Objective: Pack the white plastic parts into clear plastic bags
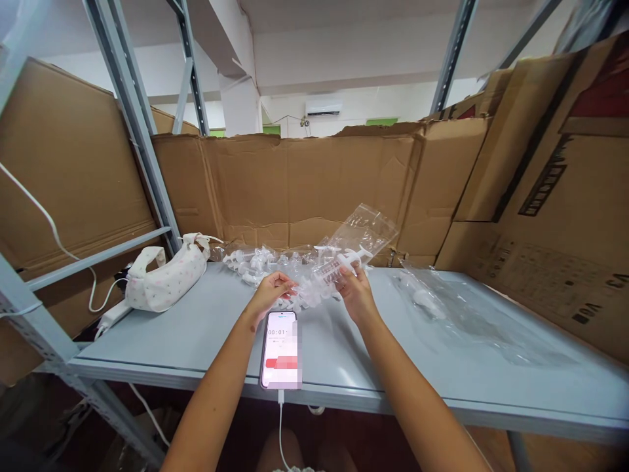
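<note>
Pinched in the right hand, a clear plastic bag rose up and away from the fingers, together with a white syringe-like piece; whether the piece lay inside the film or against it could not be told. Just left of that grip, the left hand hung with its fingers curled close together beside a heap of small white and clear plastic pieces; whether it held anything could not be made out. The heap spread behind and between both hands.

Bag and piece alike looked light. The film appeared thin, limp and slippery, apt to crease or slide, so a pinch at its edge seemed the surest hold; the syringe-like piece looked stiff and smooth, best taken by its barrel, its slim projecting ends likely to snag the film.

On the near side of the grip, below and between the two hands, a phone showed a timer, its white cable trailing off the edge where a low wrist could catch it. Right of the grip, more clear bags sprawled across the grey tabletop. Well to its left sat a pale patterned cloth item beside a white power strip. Beyond the heap, a cardboard wall limited forward reach, while a large carton flanked the far right.
</note>
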Tool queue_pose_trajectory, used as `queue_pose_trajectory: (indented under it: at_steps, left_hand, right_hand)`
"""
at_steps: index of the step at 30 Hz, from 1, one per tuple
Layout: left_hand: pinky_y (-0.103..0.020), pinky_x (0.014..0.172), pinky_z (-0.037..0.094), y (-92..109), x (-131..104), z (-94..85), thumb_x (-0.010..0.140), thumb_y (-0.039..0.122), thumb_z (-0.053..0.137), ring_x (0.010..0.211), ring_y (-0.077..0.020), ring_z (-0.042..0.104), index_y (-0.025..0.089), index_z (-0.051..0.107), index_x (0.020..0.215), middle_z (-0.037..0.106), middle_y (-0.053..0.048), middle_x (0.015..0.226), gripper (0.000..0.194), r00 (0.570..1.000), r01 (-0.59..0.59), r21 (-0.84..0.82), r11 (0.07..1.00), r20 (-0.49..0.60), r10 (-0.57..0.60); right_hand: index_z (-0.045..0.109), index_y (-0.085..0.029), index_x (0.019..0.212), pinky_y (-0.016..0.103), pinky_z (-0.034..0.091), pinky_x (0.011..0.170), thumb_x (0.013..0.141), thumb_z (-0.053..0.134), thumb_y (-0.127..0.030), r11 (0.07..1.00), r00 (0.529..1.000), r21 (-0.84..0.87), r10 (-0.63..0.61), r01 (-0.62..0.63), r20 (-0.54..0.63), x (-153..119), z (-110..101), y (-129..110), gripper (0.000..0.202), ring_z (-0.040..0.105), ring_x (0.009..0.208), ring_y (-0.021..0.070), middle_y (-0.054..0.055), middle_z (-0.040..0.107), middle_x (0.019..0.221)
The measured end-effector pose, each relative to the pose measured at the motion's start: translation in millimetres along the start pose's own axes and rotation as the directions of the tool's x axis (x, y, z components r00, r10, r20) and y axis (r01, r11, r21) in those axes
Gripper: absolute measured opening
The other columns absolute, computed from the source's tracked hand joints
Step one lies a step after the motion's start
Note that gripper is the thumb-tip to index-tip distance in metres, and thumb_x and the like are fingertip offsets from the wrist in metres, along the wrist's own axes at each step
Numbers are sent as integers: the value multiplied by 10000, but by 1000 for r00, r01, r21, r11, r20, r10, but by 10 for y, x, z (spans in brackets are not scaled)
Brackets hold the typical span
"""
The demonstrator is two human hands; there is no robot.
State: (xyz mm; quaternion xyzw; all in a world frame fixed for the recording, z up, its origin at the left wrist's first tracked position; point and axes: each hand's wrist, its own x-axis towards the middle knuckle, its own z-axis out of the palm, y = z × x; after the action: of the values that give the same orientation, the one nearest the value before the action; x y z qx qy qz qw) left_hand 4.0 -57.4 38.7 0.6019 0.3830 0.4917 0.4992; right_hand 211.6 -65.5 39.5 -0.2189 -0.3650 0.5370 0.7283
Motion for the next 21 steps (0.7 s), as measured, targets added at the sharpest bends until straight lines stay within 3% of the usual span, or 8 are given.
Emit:
queue_pose_trajectory:
  at_steps: [12, 17, 21]
  left_hand:
    - [-394, 775, 515, 10, -35, -9, 744, 435, 684, 783, -211, 694, 178, 441, 803, 703, -108, 918, 358, 993, 79, -55, 995, 93, -74]
    - [-395, 874, 467, 38, -69, -27, 734, 449, 692, 912, -220, 665, 172, 521, 943, 645, -144, 1110, 386, 980, 30, -33, 999, 196, -23]
    - [-409, 865, 465, 45, -97, -38, 743, 482, 670, 971, -260, 645, 208, 524, 1198, 588, -166, 1216, 550, 954, 39, -119, 992, 301, -2]
  right_hand:
    - [597, -285, 933, 256, 517, 695, 609, 770, -327, 1000, 999, -2, 15, -15, -50, 12, -14, -16, 370, 635, 776, 124, -45, 677, 924]
    - [637, -277, 974, 255, 499, 680, 673, 730, -408, 992, 992, -101, 86, -77, 96, -33, -24, -90, 341, 639, 800, 148, -21, 691, 937]
    - [651, -256, 1035, 283, 484, 673, 688, 717, -441, 939, 931, -307, 243, -156, 271, -95, -23, -97, 398, 647, 774, 183, 10, 702, 898]
